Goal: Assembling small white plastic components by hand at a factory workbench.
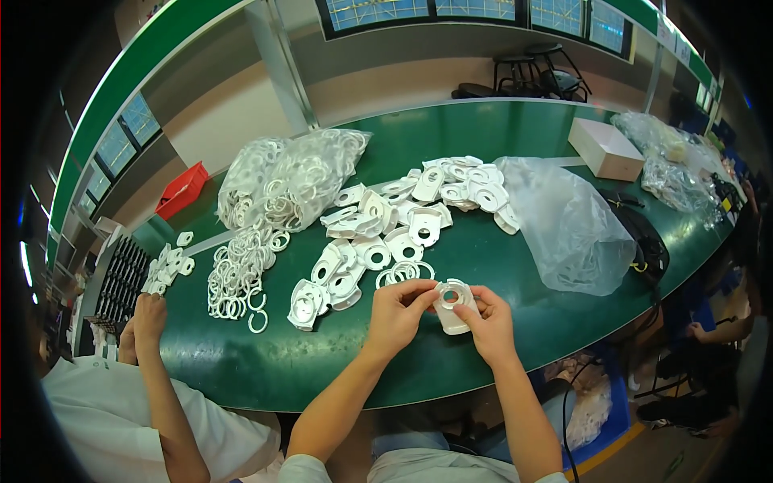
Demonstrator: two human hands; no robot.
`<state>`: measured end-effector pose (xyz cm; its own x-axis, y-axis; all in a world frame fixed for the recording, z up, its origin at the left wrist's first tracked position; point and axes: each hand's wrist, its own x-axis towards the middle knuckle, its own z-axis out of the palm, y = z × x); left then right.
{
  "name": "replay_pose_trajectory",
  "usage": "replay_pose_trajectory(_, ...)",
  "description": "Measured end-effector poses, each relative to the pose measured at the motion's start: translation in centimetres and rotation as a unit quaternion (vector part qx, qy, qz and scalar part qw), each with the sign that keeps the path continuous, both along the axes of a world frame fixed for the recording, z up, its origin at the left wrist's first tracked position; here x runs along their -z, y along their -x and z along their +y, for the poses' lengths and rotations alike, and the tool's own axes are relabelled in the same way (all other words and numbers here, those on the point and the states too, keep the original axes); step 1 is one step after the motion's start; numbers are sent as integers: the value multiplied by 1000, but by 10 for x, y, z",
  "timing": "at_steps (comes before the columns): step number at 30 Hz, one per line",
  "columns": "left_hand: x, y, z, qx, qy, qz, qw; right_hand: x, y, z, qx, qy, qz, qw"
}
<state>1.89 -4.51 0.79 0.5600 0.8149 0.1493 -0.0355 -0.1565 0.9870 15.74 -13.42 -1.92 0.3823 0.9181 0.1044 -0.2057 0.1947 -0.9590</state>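
Between my two hands is a white plastic housing point(456, 320) with a round hole, held up over the near edge of the green table. My left hand point(400, 315) pinches its left side, thumb at the ring-shaped rim. From the right, my right hand point(488, 322) grips it with the thumb across its face. Just beyond my left hand lie a few loose white rings point(407, 272). A spread heap of similar white housings point(374, 252) stretches away behind them. Further left is a pile of white rings point(241, 270).
Clear bags of rings point(294, 173) stand behind the ring pile. A clear plastic bag point(568, 229), a black bag point(644, 237) and a white box point(605, 150) sit to the right. At left are a red bin point(181, 191), a black rack point(121, 270) and a co-worker's hands point(147, 322) by small white parts.
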Motion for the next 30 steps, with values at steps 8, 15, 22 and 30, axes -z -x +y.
replay_pose_trajectory(8, -15, 1, -6, 26, -119, 41, 992, -4, 7, -2, 9, 16, 19, 1000)
replay_pose_trajectory(15, -21, 14, 6, 55, -269, 89, 957, 5, 11, 6, -13, 9, -94, 995)
replay_pose_trajectory(22, -11, 9, 0, 57, -149, 77, 984, 7, 14, 8, 50, -50, -94, 993)
replay_pose_trajectory(30, -22, -19, -25, 70, -74, 94, 990, 10, -2, -2, 97, -28, -95, 990)
